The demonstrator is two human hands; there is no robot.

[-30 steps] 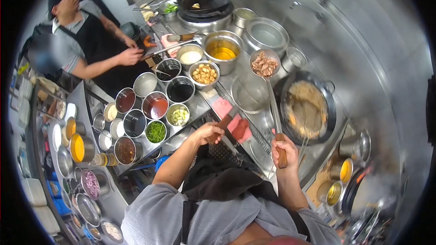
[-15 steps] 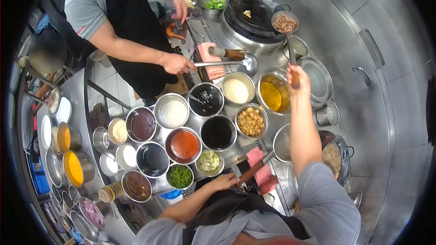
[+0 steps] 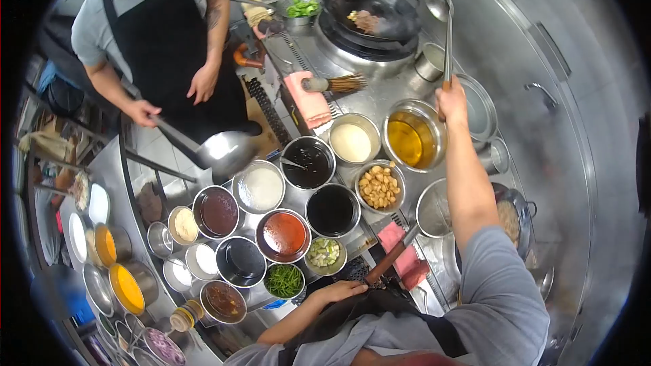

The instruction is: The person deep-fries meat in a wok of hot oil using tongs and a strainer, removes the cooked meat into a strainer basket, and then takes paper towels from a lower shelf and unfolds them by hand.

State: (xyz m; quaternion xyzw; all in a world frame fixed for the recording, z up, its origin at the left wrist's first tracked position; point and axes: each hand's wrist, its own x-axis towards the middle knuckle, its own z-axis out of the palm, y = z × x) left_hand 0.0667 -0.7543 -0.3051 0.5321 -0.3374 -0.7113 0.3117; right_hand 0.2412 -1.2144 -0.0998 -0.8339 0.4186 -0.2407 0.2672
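Smoke hangs along the grey wall [image 3: 505,41] of this busy kitchen, and the steel table [image 3: 385,91] is crammed with pots! From the left: yellow liquid [image 3: 129,289] in a metal pot, then a co-worker [image 3: 152,41] in a black apron, one hand around a big ladle [image 3: 229,151], the other hanging loose. Moving across, there's red sauce [image 3: 283,232], chopped greens [image 3: 283,280] just below it, dark sauce [image 3: 332,210] alongside. Down at the front, the person's left hand [image 3: 346,290], fingers curled in, grips the end of a wooden handle [image 3: 385,262]; its metal shaft runs up towards a round metal bowl [image 3: 434,209], and whether the two are joined, I cannot tell. Up top sits the black wok [image 3: 400,19], and here's the news: brown meat [image 3: 366,22] lies heaped on its bottom, beside a few pale yellow bits! So the meat looks to be in, while no sauce or greens show on it; that part, by the look of it, is undone. Golden liquid [image 3: 409,144] next, nearer the front. And on the right, the right hand [image 3: 451,98] closes firmly around the grip of a scoop [image 3: 437,4], tipped up beside the wok, no meat visible in it. Farthest right, a second wok [image 3: 525,220], half hidden behind the arm.
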